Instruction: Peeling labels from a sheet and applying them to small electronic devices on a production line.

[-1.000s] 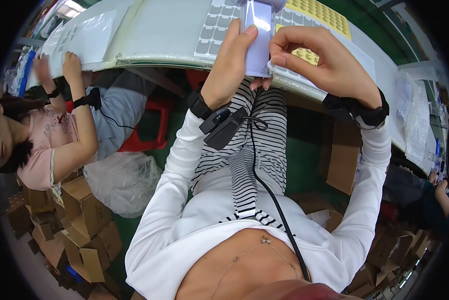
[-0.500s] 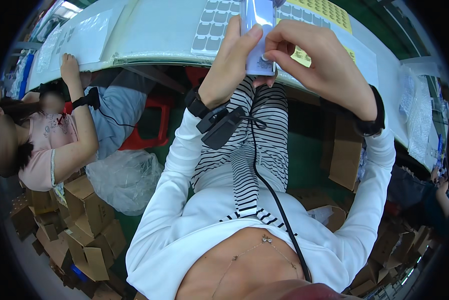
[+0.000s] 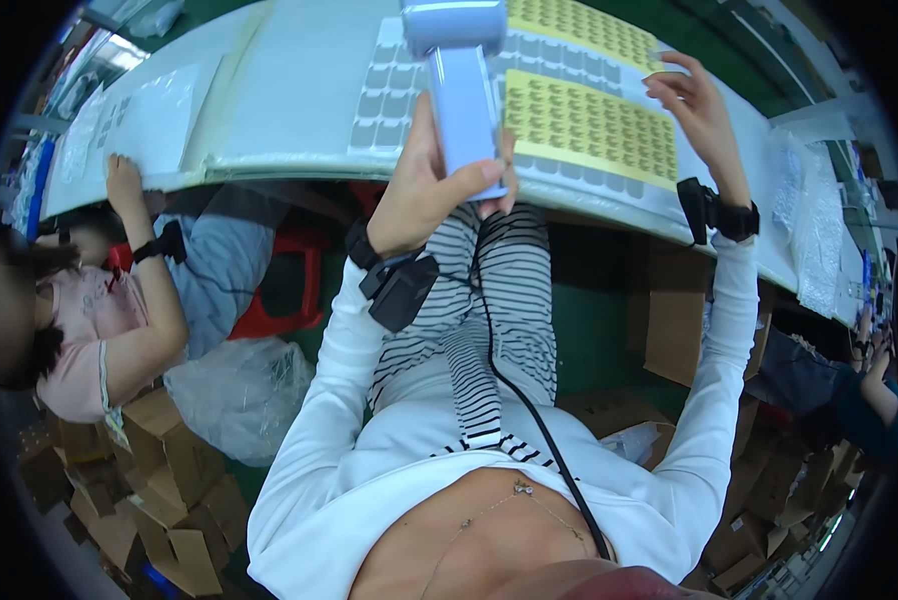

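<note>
In the head view, I find the left hand [image 3: 414,200] clamped around the narrow end of a pale violet device [image 3: 461,110], held over the near edge of the table [image 3: 299,90]. The right hand [image 3: 707,115] is well apart from it, fingers loosely curled and parted, near the upper yellow sheet [image 3: 584,27]; contact there I cannot tell.

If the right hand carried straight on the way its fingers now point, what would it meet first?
Probably the right end of the far yellow sheet, which lies beside the fingers of the right hand in this view. Height above the table is unclear, so it might pass over.
</note>
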Motion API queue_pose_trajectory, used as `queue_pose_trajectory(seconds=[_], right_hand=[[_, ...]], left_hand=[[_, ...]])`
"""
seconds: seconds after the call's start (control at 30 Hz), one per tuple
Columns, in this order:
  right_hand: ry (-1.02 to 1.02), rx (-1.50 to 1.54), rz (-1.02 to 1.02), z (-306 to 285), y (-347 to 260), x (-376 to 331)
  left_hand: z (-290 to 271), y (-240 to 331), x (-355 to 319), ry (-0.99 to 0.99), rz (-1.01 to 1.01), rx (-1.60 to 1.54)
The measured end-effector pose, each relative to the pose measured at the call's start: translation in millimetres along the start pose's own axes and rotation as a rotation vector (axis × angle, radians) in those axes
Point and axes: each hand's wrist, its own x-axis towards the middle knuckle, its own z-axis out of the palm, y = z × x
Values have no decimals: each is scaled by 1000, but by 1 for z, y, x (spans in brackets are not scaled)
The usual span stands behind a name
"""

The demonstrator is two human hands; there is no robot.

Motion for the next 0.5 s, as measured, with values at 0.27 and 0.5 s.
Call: queue_pose_trajectory(seconds=[0.27, 0.5], right_hand=[[-111, -278, -14, 19, 53, 51], [4, -478, -88, 27, 43, 43]], left_hand=[[2, -11, 5, -20, -32, -76], [-7, -9, 1, 85, -28, -54]])
